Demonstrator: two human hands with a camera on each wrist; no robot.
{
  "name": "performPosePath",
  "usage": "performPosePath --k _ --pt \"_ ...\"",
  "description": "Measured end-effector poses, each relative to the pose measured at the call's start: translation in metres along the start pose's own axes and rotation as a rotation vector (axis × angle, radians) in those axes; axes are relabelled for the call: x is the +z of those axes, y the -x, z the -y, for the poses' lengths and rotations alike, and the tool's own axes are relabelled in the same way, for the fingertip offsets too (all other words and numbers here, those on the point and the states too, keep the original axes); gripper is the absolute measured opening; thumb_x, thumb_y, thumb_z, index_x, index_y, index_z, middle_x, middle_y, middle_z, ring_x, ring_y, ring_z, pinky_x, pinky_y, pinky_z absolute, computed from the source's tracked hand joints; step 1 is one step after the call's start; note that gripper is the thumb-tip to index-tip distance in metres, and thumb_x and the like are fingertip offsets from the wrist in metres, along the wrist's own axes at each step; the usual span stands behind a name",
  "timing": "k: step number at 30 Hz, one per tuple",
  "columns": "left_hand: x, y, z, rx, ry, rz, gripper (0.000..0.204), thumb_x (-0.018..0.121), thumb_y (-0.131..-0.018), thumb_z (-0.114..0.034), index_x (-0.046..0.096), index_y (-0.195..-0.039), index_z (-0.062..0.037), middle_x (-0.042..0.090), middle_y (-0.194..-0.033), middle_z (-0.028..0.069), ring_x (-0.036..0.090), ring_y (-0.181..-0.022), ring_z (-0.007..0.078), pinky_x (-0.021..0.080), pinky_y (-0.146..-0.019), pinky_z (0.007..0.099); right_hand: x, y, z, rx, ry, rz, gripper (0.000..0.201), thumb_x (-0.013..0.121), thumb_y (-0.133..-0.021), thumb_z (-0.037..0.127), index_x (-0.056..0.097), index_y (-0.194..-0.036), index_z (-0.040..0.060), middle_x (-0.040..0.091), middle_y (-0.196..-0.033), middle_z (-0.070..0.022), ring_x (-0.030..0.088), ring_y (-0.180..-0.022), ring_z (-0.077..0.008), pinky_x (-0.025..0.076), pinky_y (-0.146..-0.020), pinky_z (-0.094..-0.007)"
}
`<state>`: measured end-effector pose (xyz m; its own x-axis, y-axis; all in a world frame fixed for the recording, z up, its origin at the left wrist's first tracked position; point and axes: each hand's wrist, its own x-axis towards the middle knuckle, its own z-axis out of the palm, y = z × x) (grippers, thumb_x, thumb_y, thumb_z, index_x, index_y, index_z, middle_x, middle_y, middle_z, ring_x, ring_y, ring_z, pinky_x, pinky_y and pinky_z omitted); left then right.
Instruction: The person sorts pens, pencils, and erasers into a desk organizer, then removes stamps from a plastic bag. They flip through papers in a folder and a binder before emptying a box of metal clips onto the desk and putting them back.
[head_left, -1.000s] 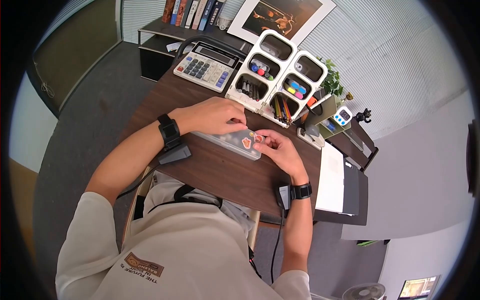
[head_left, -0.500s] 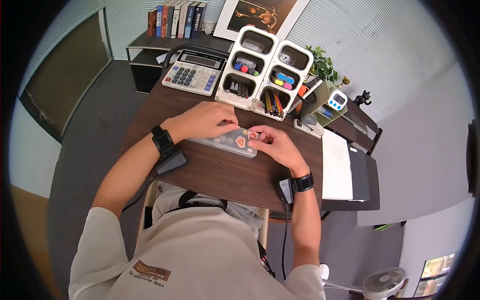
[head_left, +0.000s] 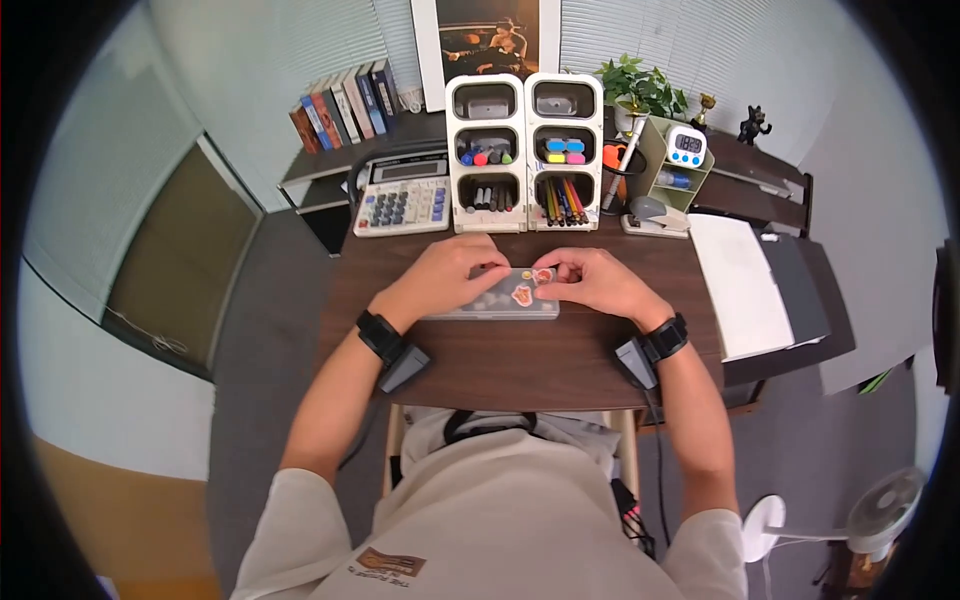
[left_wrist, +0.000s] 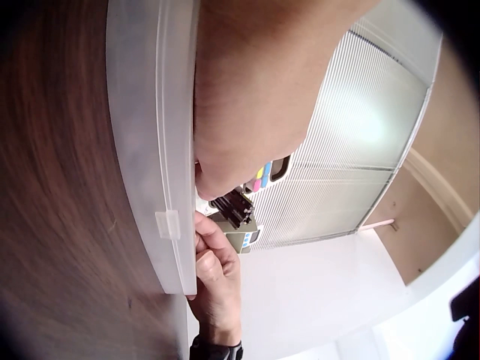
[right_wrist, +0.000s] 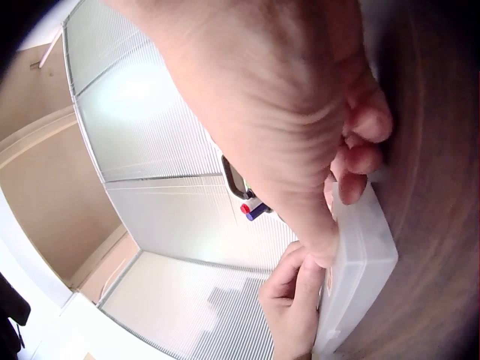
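A translucent plastic case (head_left: pixel 495 309) lies flat on the brown desk in front of the person, with whitish shapes showing through its lid. An orange sticker (head_left: pixel 522 296), a red one (head_left: pixel 542 276) and a small yellow one sit near its right end. My right hand (head_left: pixel 607 282) grips that end, thumb on top by the stickers and fingers at the far side. At the far edge my left hand (head_left: pixel 445 277) bends over the lid, its thumb and forefinger pinching there; what lies between them is hidden. In the left wrist view a small clasp (left_wrist: pixel 168 224) shows on the near side.
Behind the case stand two white organizers (head_left: pixel 525 150) with markers and pencils. A calculator (head_left: pixel 403 200) is left of them; a stapler (head_left: pixel 655 215) and a timer (head_left: pixel 686 146) are to the right. White paper (head_left: pixel 740 290) lies at the desk's right side.
The head view has turned, so the desk now appears level. Both hands stay at the case, with little visible change in their hold.
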<state>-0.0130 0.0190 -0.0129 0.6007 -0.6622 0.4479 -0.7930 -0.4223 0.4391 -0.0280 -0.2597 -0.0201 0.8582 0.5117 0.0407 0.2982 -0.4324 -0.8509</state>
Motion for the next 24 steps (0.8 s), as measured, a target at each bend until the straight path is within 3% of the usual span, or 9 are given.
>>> performPosePath --k 5,8,10,12,14,24 --pt "0.000 -0.001 -0.006 -0.057 0.031 -0.006 0.014 0.072 -0.094 -0.016 0.076 -0.099 -0.0035 0.068 -0.089 0.0100 0.066 -0.079 0.0279 0.053 -0.070 0.0357 -0.002 0.001 0.003 -0.038 0.078 -0.038 0.033 0.077 -0.095 0.030 0.075 -0.118 0.0059 0.072 -0.080 -0.0021 0.060 -0.070 -0.0074 0.048 -0.065 -0.0275" --pt "-0.004 -0.002 -0.011 -0.075 0.022 0.049 0.022 0.075 -0.094 -0.020 0.074 -0.110 -0.0061 0.068 -0.093 0.0096 0.067 -0.085 0.0280 0.054 -0.074 0.0367 -0.002 0.001 0.000 -0.069 0.061 -0.060 0.030 0.072 -0.098 0.029 0.076 -0.116 0.0046 0.075 -0.084 -0.0043 0.064 -0.072 -0.0093 0.050 -0.066 -0.0284" --pt "-0.007 -0.002 -0.014 -0.036 -0.018 0.111 0.034 0.079 -0.090 -0.025 0.072 -0.118 -0.0062 0.069 -0.101 0.0113 0.067 -0.097 0.0304 0.055 -0.084 0.0394 -0.001 0.000 -0.004 -0.107 -0.003 -0.055 0.030 0.066 -0.100 0.029 0.077 -0.112 0.0042 0.076 -0.081 -0.0057 0.069 -0.074 -0.0141 0.054 -0.072 -0.0316" --pt "-0.013 -0.006 -0.025 0.105 -0.056 0.147 0.047 0.084 -0.085 -0.030 0.070 -0.123 -0.0052 0.069 -0.112 0.0129 0.066 -0.107 0.0322 0.054 -0.093 0.0403 -0.003 0.001 -0.002 -0.107 0.000 -0.081 0.029 0.061 -0.101 0.026 0.077 -0.111 0.0036 0.076 -0.079 -0.0061 0.072 -0.076 -0.0155 0.056 -0.077 -0.0317" --pt "-0.020 -0.007 -0.040 0.077 -0.082 0.279 0.062 0.088 -0.080 -0.034 0.066 -0.130 -0.0058 0.064 -0.127 0.0143 0.061 -0.118 0.0335 0.050 -0.102 0.0408 -0.004 0.003 0.001 -0.068 0.032 -0.044 0.031 0.060 -0.101 0.027 0.077 -0.112 0.0040 0.076 -0.079 -0.0060 0.072 -0.076 -0.0164 0.056 -0.077 -0.0318" --pt "-0.056 0.030 -0.033 -0.028 -0.246 0.282 0.057 0.084 -0.083 -0.027 0.064 -0.133 -0.0063 0.063 -0.132 0.0136 0.059 -0.122 0.0338 0.048 -0.106 0.0429 -0.003 -0.001 -0.008 -0.109 0.075 -0.055 0.032 0.061 -0.101 0.030 0.077 -0.115 0.0065 0.077 -0.080 -0.0038 0.070 -0.077 -0.0161 0.055 -0.076 -0.0319"
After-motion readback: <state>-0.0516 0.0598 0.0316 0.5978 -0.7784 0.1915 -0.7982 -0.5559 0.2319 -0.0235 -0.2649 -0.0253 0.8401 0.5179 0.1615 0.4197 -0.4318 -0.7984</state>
